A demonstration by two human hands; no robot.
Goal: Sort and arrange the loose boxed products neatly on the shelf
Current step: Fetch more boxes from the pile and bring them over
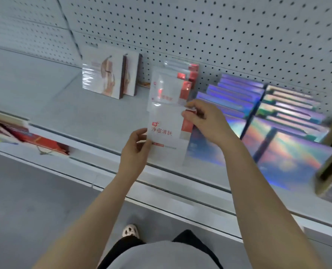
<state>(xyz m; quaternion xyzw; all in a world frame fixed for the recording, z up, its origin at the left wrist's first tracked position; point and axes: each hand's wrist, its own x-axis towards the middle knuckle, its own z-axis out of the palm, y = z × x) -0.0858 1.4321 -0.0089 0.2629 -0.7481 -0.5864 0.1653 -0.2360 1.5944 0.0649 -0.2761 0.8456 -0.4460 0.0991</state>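
We hold a flat white-and-red film-wrapped box (167,131) at shelf edge (103,152), front of its matching row. Left hand (136,150) pinches lower-left corner, right hand (204,121) pinches top-right. Prob. light, stiff, slippery wrap; grip edges.

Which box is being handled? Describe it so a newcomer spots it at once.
On the grey pegboard shelf, find the row of white-and-red boxes left of the holographic boxes. The front box of that row is held by the left hand and right hand, and alone shows red characters clearly.
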